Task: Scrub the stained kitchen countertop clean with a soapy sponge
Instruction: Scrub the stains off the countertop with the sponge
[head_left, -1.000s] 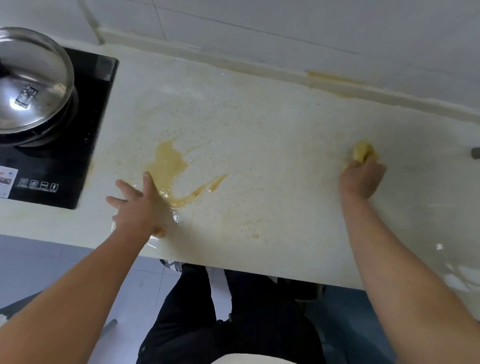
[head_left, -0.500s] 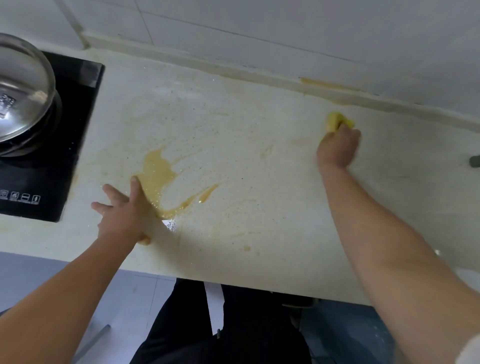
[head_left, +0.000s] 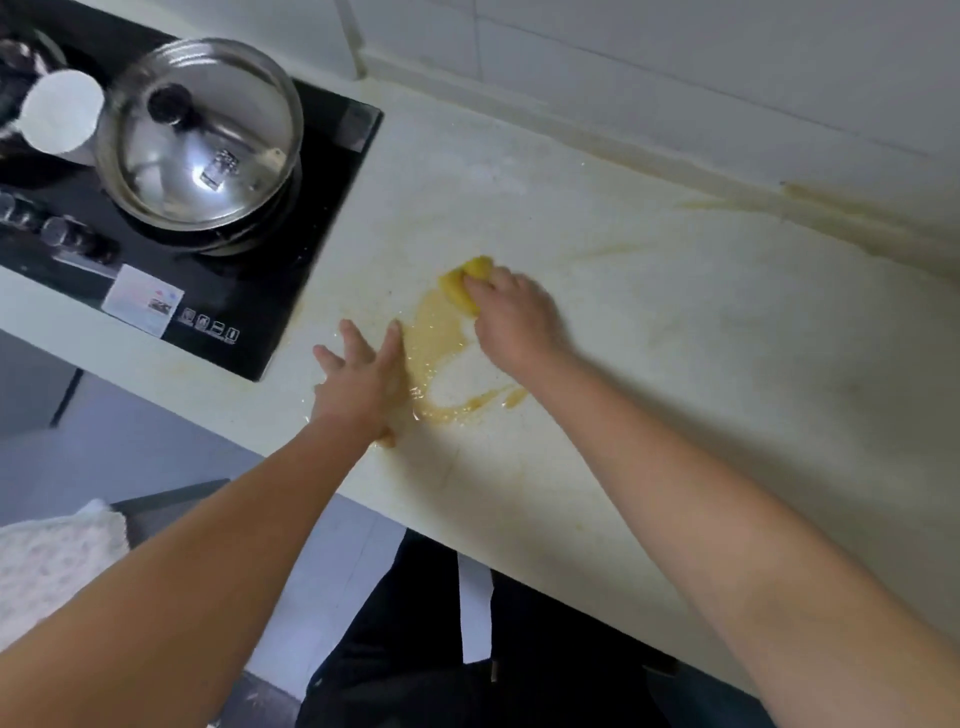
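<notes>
held the sponge (head_left: 465, 283) in the right hand (head_left: 514, 319), fingers (head_left: 488, 286) curled down over its top, pressed onto the surface (head_left: 675, 338) at the far end of the stain (head_left: 436, 332). braced with the left hand (head_left: 363, 382) flat just beside the puddle's left edge, fingers straight and spread, gripping nothing. saw the bulk of the stain lying from the sponge toward the near edge, long axis far-to-near, then hooking right in a thin tail below the right wrist. judged the right hand the one placed for it: likely a pull back along that axis. noted fainter streaks (head_left: 810, 195) well apart by the back wall, and the cooktop (head_left: 291, 249) to the left.
</notes>
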